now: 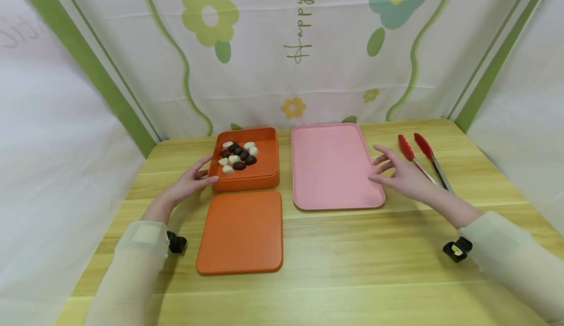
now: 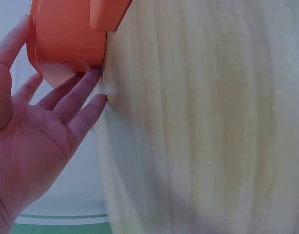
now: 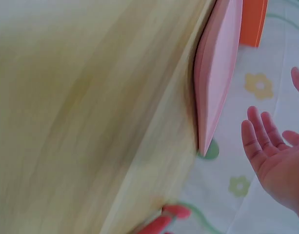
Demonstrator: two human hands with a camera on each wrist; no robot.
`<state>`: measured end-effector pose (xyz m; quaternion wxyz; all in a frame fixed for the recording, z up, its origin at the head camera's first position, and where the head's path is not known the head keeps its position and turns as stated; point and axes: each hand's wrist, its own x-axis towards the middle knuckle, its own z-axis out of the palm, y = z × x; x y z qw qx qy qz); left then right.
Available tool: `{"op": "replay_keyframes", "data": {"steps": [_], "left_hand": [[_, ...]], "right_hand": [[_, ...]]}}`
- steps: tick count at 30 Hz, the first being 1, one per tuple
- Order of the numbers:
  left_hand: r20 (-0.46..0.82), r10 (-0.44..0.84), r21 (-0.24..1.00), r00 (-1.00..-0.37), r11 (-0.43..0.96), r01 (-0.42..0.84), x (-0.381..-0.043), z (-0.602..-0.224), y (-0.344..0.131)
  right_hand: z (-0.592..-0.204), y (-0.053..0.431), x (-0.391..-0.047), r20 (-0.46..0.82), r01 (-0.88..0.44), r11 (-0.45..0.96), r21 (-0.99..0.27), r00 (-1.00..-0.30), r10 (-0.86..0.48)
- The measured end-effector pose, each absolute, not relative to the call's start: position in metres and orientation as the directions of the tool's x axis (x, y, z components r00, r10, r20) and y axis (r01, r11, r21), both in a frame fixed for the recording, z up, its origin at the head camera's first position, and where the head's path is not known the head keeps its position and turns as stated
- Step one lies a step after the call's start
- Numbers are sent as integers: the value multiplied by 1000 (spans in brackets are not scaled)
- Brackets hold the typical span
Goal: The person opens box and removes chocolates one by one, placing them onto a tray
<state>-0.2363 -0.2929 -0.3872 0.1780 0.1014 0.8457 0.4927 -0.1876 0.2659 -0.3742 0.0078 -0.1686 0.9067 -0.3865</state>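
An orange square box [image 1: 251,184] stands at the left, holding several small white and dark brown pieces [image 1: 239,165] that look like chocolates or pebbles. Its flat orange lid [image 1: 241,233] lies just in front. My left hand [image 1: 189,184] is at the box's left side, thumb at the front corner; the left wrist view shows its loosely extended fingers [image 2: 81,95] right at the box wall. To the right of the box lies a pink tray [image 1: 335,169]. My right hand [image 1: 402,175] is over the tray's right edge, fingers relaxed and holding nothing.
Metal tongs [image 1: 436,167] with red tips lie right of the tray, partly hidden behind my right hand and forearm. A wooden table [image 1: 343,267] carries everything. A white cloth with printed flowers [image 1: 260,71] hangs behind, and white cloth also hangs at both sides.
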Motion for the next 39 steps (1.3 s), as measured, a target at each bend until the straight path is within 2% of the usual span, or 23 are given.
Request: {"op": "replay_keyframes", "data": {"steps": [7, 12, 20, 29, 39], "left_hand": [[-204, 347, 867, -915, 497, -5, -235, -386, -292], [-202, 347, 869, -916, 495, -4, -235, -387, -293], [-200, 350, 864, -915, 504, 4, -236, -386, -292], [-200, 355, 862, -913, 507, 8, -236, -384, -291], [-195, 356, 861, -914, 508, 14, -237, -387, -292]], "right_hand": [[-373, 294, -190, 167, -346, 690, -636, -934, -315], [-375, 314, -196, 194, -330, 737, -590, -944, -267], [-379, 349, -201, 103, -193, 812, -551, -981, -163], [-394, 385, -196, 37, -118, 847, -518, -993, -116], [-412, 395, -198, 0, -125, 875, -468, -990, -141]]}}
